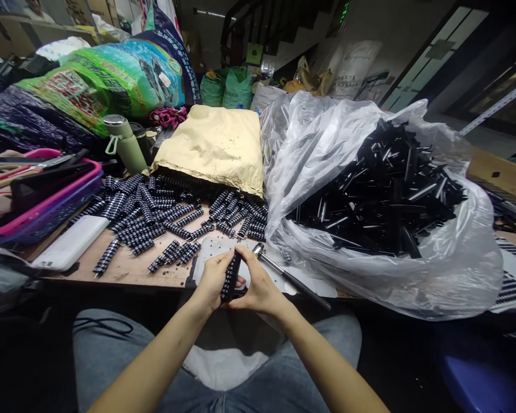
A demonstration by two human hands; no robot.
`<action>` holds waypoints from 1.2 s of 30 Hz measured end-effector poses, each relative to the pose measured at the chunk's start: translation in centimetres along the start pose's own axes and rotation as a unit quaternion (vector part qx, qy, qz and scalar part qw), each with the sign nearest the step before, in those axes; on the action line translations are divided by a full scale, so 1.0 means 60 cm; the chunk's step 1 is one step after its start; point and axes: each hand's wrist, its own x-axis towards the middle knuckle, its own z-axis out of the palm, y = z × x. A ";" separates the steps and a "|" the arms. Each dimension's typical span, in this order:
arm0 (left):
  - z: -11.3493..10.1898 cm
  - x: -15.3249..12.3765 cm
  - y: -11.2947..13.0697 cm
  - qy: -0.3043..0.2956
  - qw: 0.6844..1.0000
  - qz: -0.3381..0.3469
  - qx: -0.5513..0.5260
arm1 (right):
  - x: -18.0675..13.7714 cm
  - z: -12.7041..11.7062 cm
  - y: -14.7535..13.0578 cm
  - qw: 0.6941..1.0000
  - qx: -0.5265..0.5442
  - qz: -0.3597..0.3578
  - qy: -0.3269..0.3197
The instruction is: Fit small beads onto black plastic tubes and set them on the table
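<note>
On my head-cam feed I've got left hand [214, 276] and right hand [261, 285] both pinching a black lettered piece [231, 276], tilted, at the table [131, 269]'s front edge. Hammer-looking tool [290, 277] just right, black-and-white rolls [138, 229] left.

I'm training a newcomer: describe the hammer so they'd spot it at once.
Find the large clear plastic bag heaped with black parts. The hammer lies slantwise along its near left side, beside the person's right hand. Its metal shaft and long black grip set it apart from the short black-and-white pieces scattered across the table.
</note>
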 end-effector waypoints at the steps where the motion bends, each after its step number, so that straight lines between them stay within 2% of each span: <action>1: 0.000 0.002 0.000 0.001 1.000 -0.007 0.002 | 0.000 0.001 0.000 1.000 -0.001 0.002 0.005; 4: -0.004 0.013 -0.005 -0.006 1.000 -0.012 0.027 | 0.000 0.008 0.005 0.999 -0.019 0.020 0.017; 5: -0.006 0.017 -0.010 -0.008 0.999 0.011 0.052 | -0.001 0.014 0.009 0.999 -0.030 0.031 0.022; 7: -0.012 0.024 -0.023 -0.008 0.982 0.116 0.151 | -0.001 0.029 0.016 0.996 -0.059 0.057 0.044; 8: -0.017 0.027 -0.032 -0.008 0.956 0.190 0.224 | -0.001 0.037 0.020 0.993 -0.076 0.070 0.061; 9: -0.022 0.030 -0.042 -0.005 0.916 0.264 0.302 | -0.002 0.046 0.024 0.989 -0.095 0.080 0.077; 10: -0.028 0.033 -0.051 -0.004 0.866 0.325 0.381 | -0.003 0.053 0.027 0.985 -0.115 0.087 0.090; 12: -0.042 0.041 -0.067 -0.013 0.763 0.396 0.510 | -0.010 0.057 0.034 0.980 -0.154 0.090 0.090; 15: -0.070 0.056 -0.073 -0.052 0.645 0.439 0.624 | -0.038 0.030 0.051 0.958 -0.244 0.125 0.078; 17: -0.086 0.063 -0.067 -0.081 0.581 0.463 0.665 | -0.065 -0.006 0.067 0.916 -0.330 0.203 0.099; 19: -0.095 0.065 -0.058 -0.090 0.528 0.477 0.697 | -0.090 -0.042 0.077 0.881 -0.380 0.268 0.089; 21: -0.097 0.062 -0.050 -0.083 0.493 0.481 0.720 | -0.107 -0.064 0.071 0.884 -0.356 0.297 0.058; 23: -0.095 0.058 -0.045 -0.070 0.481 0.479 0.731 | -0.115 -0.069 0.052 0.911 -0.278 0.302 0.049; 25: -0.094 0.055 -0.044 -0.058 0.481 0.476 0.734 | -0.116 -0.060 0.030 0.929 -0.213 0.296 0.062; 27: -0.093 0.054 -0.046 -0.048 0.483 0.473 0.736 | -0.112 -0.047 0.014 0.929 -0.208 0.302 0.053; 31: -0.086 0.051 -0.064 -0.027 0.478 0.461 0.747 | -0.094 -0.046 -0.004 0.912 -0.238 0.332 -0.022; 34: -0.066 0.045 -0.091 -0.001 0.488 0.451 0.748 | -0.073 -0.056 -0.035 0.936 -0.196 0.290 0.033; 36: -0.053 0.042 -0.111 0.014 0.500 0.440 0.746 | -0.060 -0.049 -0.057 0.953 -0.161 0.248 0.073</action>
